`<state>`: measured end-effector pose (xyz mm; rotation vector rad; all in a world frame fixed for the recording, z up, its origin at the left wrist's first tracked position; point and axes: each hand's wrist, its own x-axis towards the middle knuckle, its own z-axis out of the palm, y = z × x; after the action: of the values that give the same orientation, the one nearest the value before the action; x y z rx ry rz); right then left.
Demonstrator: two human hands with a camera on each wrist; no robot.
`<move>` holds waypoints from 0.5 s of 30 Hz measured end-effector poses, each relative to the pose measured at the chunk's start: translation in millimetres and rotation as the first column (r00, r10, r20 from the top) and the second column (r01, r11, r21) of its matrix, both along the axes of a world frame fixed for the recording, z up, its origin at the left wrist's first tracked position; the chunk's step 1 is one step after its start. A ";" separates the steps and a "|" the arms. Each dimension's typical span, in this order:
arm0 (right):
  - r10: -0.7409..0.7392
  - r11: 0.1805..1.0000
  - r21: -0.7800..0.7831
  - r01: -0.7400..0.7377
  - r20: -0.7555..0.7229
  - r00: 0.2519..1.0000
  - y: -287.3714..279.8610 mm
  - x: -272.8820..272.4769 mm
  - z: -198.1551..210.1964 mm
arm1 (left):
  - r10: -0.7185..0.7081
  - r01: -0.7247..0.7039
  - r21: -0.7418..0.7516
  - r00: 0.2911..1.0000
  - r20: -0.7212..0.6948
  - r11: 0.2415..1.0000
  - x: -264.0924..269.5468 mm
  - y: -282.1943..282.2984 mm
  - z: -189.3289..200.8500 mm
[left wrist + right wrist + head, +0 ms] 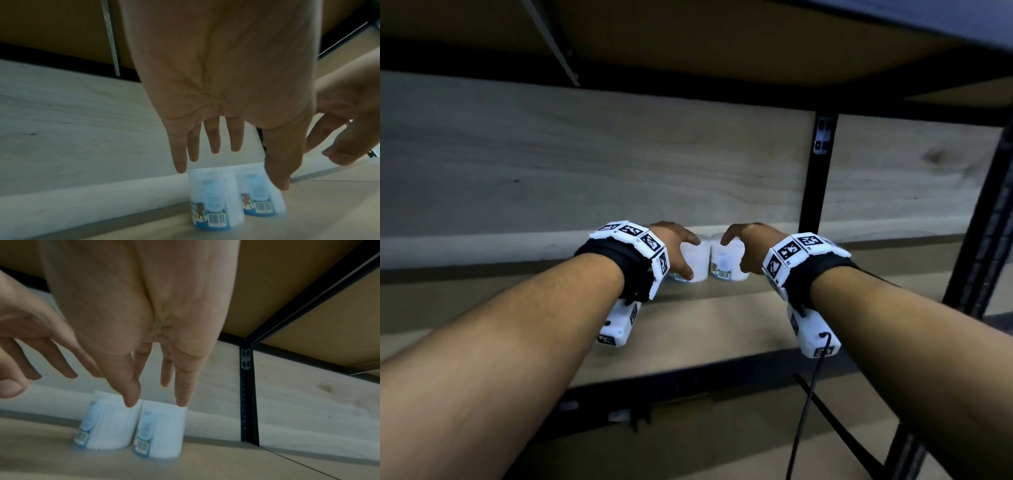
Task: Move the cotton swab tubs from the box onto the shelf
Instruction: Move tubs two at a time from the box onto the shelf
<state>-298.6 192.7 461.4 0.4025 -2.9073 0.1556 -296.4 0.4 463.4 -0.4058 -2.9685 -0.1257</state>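
Two white cotton swab tubs with blue bases and barcode labels stand side by side at the back of the shelf board [722, 329]: the left tub [697, 265] [216, 199] [104, 423] and the right tub [724, 263] [261, 193] [162, 431]. My left hand [690, 255] [230, 162] hovers just above the left tub, fingers straight and spread, holding nothing. My right hand [734, 255] [156, 395] hangs the same way over the right tub, its fingertips [183, 400] close to the tub's top edge. The box is out of view.
A pale wood panel [585, 164] closes the back of the shelf. A black upright post [815, 178] stands right of the tubs. The upper shelf [722, 41] hangs low overhead. Bare board lies left, right and in front of the tubs.
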 end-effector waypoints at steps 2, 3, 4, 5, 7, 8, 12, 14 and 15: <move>-0.011 1.000 0.001 0.011 0.002 1.000 1.0 22.3 -0.5 | -0.018 0.018 0.011 0.999 -0.034 1.000 22.2 -0.9 -1.7; -0.017 1.000 -0.007 0.017 0.008 1.000 1.9 31.9 -0.3 | -0.024 0.025 0.021 0.999 -0.034 0.999 30.9 -0.9 -1.8; -0.021 1.000 -0.013 0.021 0.013 1.000 3.5 41.5 0.2 | -0.030 0.031 0.029 0.999 -0.028 0.999 39.1 -0.7 -1.1; -0.025 0.999 -0.020 0.026 0.016 1.000 6.2 52.7 -2.0 | -0.041 0.042 0.045 0.999 -0.014 0.998 48.9 0.5 -2.8; -0.030 0.999 -0.036 0.030 0.009 1.000 10.5 73.3 -5.7 | -0.052 0.052 0.056 0.999 -0.003 0.997 67.3 2.4 -5.3; -0.031 0.999 -0.043 0.031 0.005 1.000 10.6 78.4 -5.6 | -0.048 0.049 0.056 0.999 -0.009 0.997 71.8 2.0 -4.4; -0.042 0.997 -0.064 0.044 0.022 0.999 17.4 117.6 -12.8 | -0.068 0.068 0.046 0.998 0.004 0.997 107.0 5.5 -9.9; -0.044 0.997 -0.062 0.045 0.012 0.999 19.8 133.5 -16.9 | -0.083 0.083 0.048 0.996 0.010 0.995 121.6 7.5 -12.3; -0.047 0.997 -0.056 0.047 0.009 0.999 20.7 142.4 -20.1 | -0.093 0.092 0.054 0.996 0.010 0.994 130.5 8.1 -14.5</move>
<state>-156.2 213.4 441.3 0.3246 -2.9098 0.2313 -165.9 8.5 448.9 -0.5377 -2.9509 -0.2182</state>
